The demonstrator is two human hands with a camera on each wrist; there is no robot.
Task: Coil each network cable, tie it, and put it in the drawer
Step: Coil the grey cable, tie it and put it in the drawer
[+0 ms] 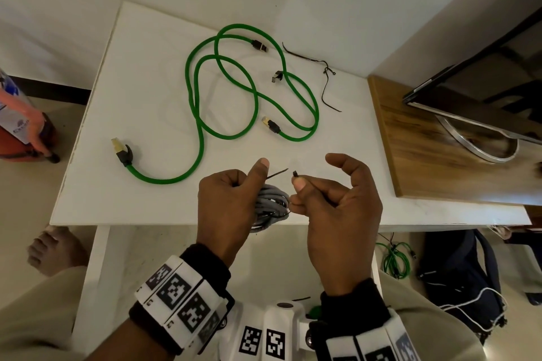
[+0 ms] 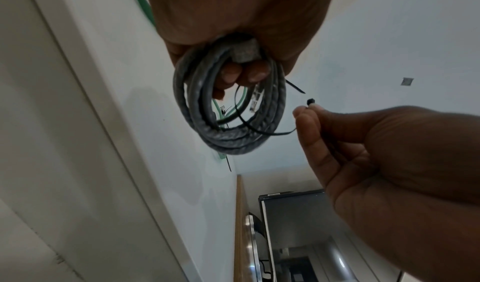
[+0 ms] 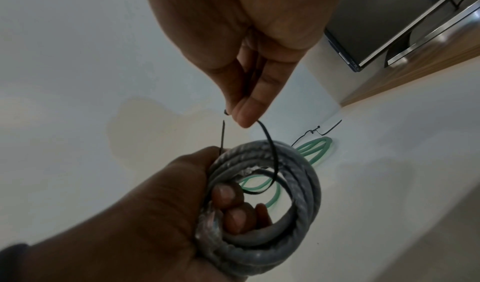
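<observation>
Left hand [image 1: 225, 199] fist-curled round the gray coil [image 3: 262, 210], fingers through its centre; coil held just above the near edge of the desk [image 1: 140, 102]. Right hand [image 1: 337, 205] pinches the head end of a black tie [image 2: 259, 131] between thumb and forefinger, other fingers loose. The tie passes through the coil; its pointed tail sticks up by the left thumb, just short of the head.

Judgement: coil light, springy, will loosen if grip slackens. Tie thin, stiff, slippery; hold close to each end. Green cables [image 1: 252, 91] lie uncoiled on desk.
</observation>
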